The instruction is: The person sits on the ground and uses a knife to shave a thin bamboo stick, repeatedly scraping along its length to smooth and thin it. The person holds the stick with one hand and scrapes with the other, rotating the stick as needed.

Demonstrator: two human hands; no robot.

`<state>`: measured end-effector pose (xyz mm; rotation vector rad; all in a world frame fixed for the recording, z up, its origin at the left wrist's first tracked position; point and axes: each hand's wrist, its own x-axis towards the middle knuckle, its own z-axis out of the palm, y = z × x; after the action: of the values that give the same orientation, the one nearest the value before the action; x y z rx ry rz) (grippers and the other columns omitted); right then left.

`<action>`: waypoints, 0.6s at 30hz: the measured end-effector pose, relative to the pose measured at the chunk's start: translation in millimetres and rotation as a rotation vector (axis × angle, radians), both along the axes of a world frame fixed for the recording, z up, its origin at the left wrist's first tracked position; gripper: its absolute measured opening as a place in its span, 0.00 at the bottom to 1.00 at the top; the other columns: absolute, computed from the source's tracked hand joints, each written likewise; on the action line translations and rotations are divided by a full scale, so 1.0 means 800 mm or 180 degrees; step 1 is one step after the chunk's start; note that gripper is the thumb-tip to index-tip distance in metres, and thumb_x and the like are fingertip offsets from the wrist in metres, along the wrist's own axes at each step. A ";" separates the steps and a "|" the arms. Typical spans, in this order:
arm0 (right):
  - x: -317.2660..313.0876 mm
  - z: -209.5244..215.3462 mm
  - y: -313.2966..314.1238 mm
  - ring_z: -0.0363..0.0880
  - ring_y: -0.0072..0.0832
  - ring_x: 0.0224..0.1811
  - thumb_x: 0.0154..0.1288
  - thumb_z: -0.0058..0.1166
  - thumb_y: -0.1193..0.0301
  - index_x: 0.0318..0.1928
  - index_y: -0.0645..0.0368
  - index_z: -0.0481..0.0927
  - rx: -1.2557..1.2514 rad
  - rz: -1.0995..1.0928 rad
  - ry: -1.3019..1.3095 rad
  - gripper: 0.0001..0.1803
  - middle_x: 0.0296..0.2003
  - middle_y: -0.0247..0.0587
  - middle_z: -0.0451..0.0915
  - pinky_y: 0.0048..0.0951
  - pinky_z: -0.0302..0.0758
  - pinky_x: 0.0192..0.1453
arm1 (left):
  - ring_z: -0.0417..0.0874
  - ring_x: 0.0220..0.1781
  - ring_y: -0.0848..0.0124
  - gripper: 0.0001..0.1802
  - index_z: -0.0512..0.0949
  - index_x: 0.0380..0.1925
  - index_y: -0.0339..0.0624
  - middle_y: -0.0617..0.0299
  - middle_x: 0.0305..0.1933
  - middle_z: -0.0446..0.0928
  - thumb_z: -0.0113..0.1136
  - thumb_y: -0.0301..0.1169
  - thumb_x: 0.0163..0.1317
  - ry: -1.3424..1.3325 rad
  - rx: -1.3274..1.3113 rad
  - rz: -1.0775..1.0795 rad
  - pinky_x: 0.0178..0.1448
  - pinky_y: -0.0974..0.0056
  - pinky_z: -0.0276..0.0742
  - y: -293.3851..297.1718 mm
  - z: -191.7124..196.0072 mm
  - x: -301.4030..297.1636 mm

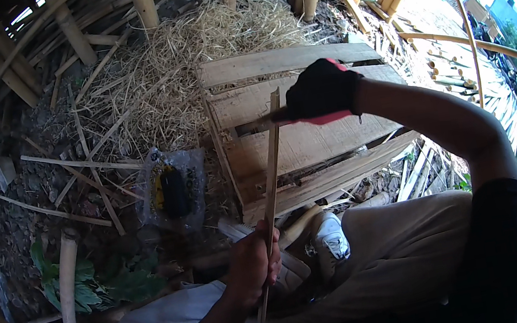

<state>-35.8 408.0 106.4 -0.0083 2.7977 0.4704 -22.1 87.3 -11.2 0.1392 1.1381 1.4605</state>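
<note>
My bare left hand (253, 262) is closed around a long, thin bamboo strip (271, 180), which slants up and away from my lap. The strip's far end rises above the wooden pallet. On my right hand (322, 91) is a black and red glove, and its fingers are closed on a long dark tool like a knife (255, 125). That tool points left and crosses the strip near its upper end. Motion blurs its outline, so its exact kind is hard to make out. The slatted wooden pallet (311, 145) lies just beyond my knees, under the right hand.
A clear plastic bag (193, 166) with a black and yellow object (173, 190) lies left of the pallet. Beyond is a heap of dry shavings (185, 57). Bamboo posts (144, 2) stand at the back. Thin strips (82, 161), a bamboo pole (71, 284) and green leaves (80, 286) are at left.
</note>
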 end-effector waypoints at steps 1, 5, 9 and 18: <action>-0.011 0.016 0.043 0.87 0.42 0.35 0.75 0.32 0.31 0.33 0.49 0.90 0.0394 -0.0490 0.0156 0.42 0.30 0.43 0.87 0.43 0.82 0.42 | 0.63 0.11 0.78 0.25 0.70 0.37 0.45 0.69 0.14 0.63 0.37 0.54 0.82 -0.0009 0.0076 -0.0032 0.16 0.69 0.61 0.006 0.000 0.001; 0.002 0.029 0.157 0.87 0.44 0.39 0.73 0.31 0.29 0.31 0.56 0.88 0.0613 -0.1517 0.0312 0.46 0.31 0.48 0.86 0.43 0.81 0.50 | 0.62 0.10 0.78 0.25 0.69 0.37 0.46 0.70 0.14 0.61 0.38 0.55 0.82 -0.0068 0.0193 0.0085 0.16 0.70 0.60 0.002 -0.008 -0.011; 0.016 0.023 0.080 0.87 0.46 0.44 0.76 0.27 0.32 0.42 0.52 0.88 -0.0364 -0.1659 0.0705 0.42 0.38 0.48 0.87 0.46 0.79 0.55 | 0.61 0.08 0.78 0.26 0.69 0.36 0.47 0.71 0.13 0.59 0.41 0.58 0.80 -0.0113 0.0147 0.0171 0.15 0.70 0.59 0.007 -0.008 -0.015; 0.062 -0.012 -0.133 0.88 0.46 0.39 0.79 0.31 0.38 0.42 0.50 0.89 -0.1503 0.0258 -0.0461 0.37 0.33 0.47 0.87 0.46 0.83 0.43 | 0.63 0.09 0.77 0.20 0.70 0.36 0.46 0.69 0.13 0.62 0.42 0.47 0.81 -0.0173 0.0004 0.0221 0.15 0.69 0.59 0.006 -0.006 -0.017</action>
<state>14.1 301.4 96.8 -0.2478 2.7022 -0.1753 -35.5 92.4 -15.8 0.0611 1.1073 1.5176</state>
